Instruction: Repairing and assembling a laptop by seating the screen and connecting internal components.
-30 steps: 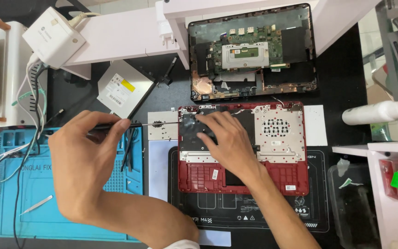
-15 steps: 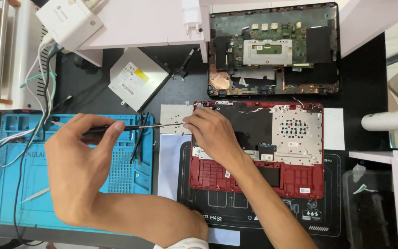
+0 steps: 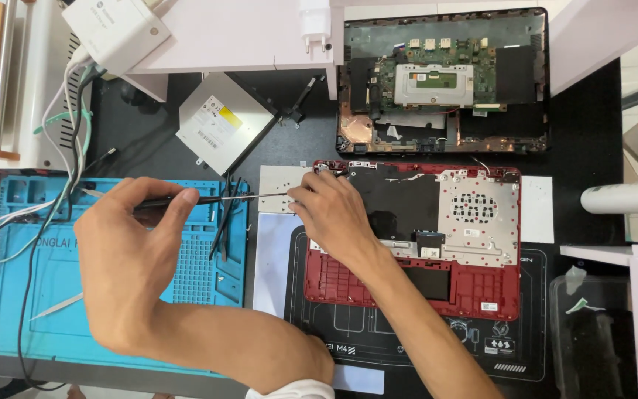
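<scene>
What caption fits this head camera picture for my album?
Left hand holds a thin screwdriver while right hand rests on a red laptop shell.

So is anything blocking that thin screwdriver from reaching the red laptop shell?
Nothing visible. The left hand holds the screwdriver, whose tip ends at the right hand resting on the red laptop shell's corner.

Two hands (image 3: 131, 251) at seven, two laptop shells (image 3: 444, 81) at one, one drive (image 3: 223, 122) at eleven, one mat (image 3: 16, 295).

Left hand (image 3: 131, 251) fisted; right hand (image 3: 330, 214) fingers (image 3: 300, 203) pinched.
</scene>
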